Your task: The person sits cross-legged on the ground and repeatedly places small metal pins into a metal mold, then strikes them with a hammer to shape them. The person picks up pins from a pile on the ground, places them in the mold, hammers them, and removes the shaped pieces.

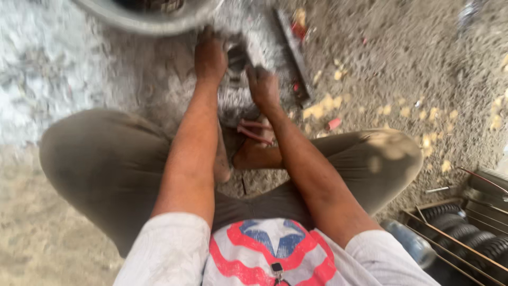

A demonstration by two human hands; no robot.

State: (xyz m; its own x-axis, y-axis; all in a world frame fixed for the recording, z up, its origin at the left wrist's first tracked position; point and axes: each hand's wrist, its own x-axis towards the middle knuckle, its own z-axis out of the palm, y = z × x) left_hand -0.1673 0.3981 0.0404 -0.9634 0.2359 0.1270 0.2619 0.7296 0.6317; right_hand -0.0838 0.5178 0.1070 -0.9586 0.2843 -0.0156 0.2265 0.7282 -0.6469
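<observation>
I sit on the ground with my knees spread, and both arms reach forward between them. My left hand (210, 55) rests on a dark metal part (238, 58) lying on the dusty ground; the blur hides whether the fingers grip it. Just to the right, my right hand (263, 85) touches the same grey part with its fingers curled. The frame is motion-blurred, so the part's shape is unclear. A foot in a pink-strapped sandal (254, 132) lies under my forearms.
A round grey metal rim (143, 21) lies at the top left. A long dark metal bar (296, 53) runs along the ground to the right of my hands. Yellowish scraps (320, 108) litter the dirt. A metal rack holding black ribbed rubber parts (465, 233) stands at the lower right.
</observation>
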